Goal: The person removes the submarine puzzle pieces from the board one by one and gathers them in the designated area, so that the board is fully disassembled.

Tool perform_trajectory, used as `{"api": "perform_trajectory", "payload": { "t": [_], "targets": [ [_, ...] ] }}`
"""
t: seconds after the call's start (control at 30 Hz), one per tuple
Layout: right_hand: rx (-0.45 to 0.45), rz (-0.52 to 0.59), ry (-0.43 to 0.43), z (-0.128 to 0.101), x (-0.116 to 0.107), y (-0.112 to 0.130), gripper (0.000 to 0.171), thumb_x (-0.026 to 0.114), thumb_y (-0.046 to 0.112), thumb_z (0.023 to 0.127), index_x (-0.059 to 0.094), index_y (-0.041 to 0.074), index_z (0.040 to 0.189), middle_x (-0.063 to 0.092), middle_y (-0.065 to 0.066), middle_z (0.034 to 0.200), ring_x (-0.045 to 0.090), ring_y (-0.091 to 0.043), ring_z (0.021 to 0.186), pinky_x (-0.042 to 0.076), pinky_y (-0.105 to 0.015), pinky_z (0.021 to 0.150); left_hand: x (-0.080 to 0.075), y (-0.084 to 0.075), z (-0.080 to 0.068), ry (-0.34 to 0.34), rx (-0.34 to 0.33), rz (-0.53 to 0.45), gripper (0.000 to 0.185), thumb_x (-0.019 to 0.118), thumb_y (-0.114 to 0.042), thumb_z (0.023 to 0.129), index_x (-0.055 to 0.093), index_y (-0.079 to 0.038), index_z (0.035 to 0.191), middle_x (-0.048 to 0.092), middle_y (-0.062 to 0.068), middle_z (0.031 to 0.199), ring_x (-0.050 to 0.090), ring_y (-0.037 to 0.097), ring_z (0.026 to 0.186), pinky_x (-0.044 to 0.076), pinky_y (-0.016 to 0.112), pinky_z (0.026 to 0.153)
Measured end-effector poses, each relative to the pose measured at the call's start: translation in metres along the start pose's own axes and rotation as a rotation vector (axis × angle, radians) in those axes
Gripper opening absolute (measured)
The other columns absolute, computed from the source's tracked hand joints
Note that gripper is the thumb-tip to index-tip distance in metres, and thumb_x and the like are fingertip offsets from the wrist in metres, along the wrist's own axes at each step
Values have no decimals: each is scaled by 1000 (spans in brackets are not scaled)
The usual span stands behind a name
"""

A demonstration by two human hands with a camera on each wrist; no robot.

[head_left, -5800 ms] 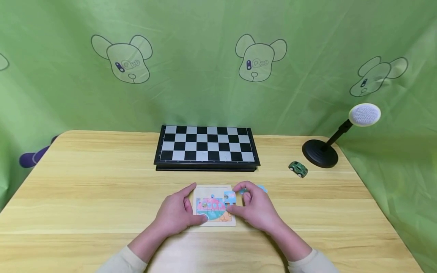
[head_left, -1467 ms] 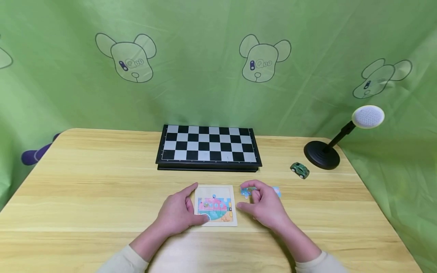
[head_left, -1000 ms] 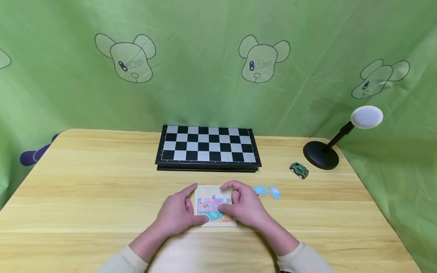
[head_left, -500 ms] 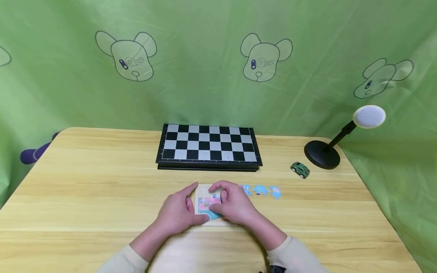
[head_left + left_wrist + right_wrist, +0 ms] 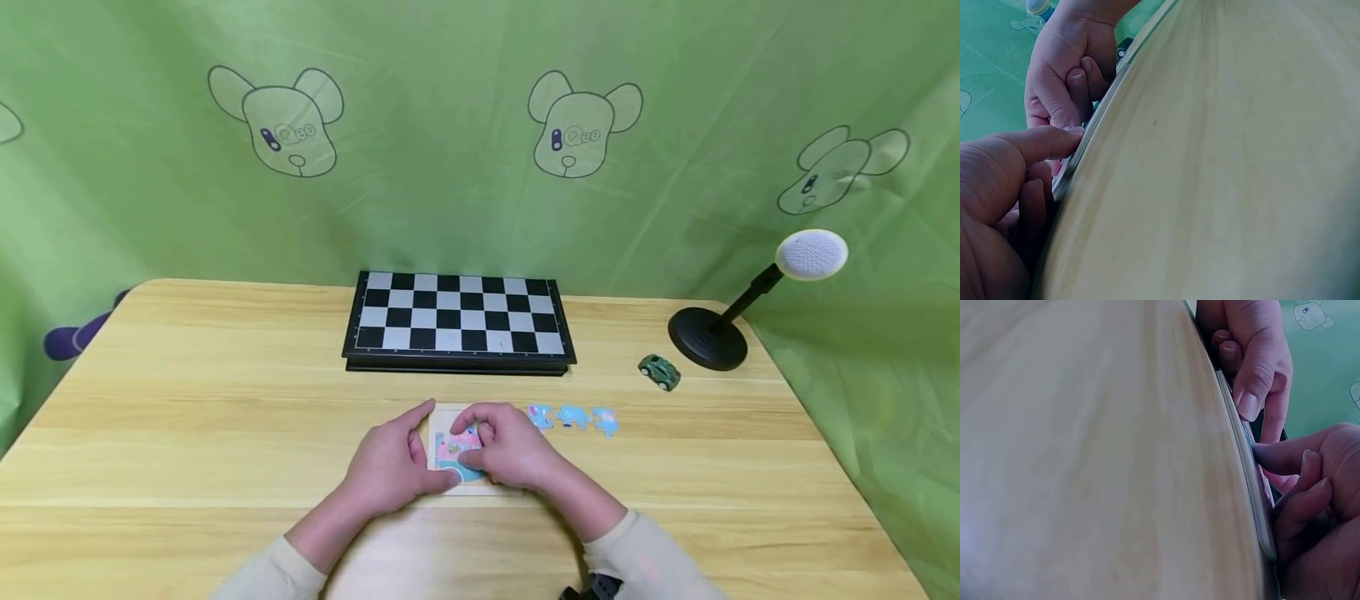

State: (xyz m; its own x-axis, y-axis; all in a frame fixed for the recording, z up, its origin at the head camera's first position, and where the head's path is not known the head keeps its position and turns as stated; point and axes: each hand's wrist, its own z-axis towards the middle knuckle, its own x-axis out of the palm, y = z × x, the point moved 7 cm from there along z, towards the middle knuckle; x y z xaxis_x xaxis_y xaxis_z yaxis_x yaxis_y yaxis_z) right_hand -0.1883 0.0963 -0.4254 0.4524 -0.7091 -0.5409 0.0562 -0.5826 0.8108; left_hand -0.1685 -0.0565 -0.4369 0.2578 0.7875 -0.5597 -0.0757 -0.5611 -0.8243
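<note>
**Right hand back over the puzzle, three loose pieces on the desk**

Since the earlier frames the right hand has come leftward from the loose pieces onto the puzzle board, and a third piece now lies in the row to its right.

At the far left edge of the frame a purple object pokes out past the light wooden desk. Left of centre, low in the frame, the left hand grips the left edge of the small square wooden jigsaw board with a pink and teal picture, thumb along its upper corner and fingers curled at its near edge. Just right of it, the right hand rests over the board's right half, its bent fingertips pressing on the pieces; whether they pinch one I cannot tell. Above them, at centre, lies a folded black-and-white chessboard. Right of the hands three light-blue jigsaw pieces sit in a row. Further right stand a small green toy car and a black-based stand with a white round head.
</note>
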Motion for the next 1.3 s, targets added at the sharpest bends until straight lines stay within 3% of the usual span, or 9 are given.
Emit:
{"api": "perform_trajectory", "payload": {
  "t": [0.53, 1.3],
  "targets": [
    [21, 50, -39, 0, 0, 0, 26, 79, -1, 80, 66, 14, 96, 36, 1, 55, 45, -16, 40, 29, -26, 44, -1, 0, -1, 0, -10, -13, 98, 93, -28, 65, 47, -3, 147, 53, -3, 62, 49, 14, 52, 39, 31, 49],
    [7, 7, -66, 0, -1, -7, 30, 87, 14, 76, 69, 14, 100, 43, 0, 53, 47, -18, 41, 30, -27, 43, 0, 0, -1, 0, -13, -32, 99, 94, -28, 65, 46, -3, 148, 53, -3, 63, 49, 14, 53, 38, 30, 49]
  ]
}}
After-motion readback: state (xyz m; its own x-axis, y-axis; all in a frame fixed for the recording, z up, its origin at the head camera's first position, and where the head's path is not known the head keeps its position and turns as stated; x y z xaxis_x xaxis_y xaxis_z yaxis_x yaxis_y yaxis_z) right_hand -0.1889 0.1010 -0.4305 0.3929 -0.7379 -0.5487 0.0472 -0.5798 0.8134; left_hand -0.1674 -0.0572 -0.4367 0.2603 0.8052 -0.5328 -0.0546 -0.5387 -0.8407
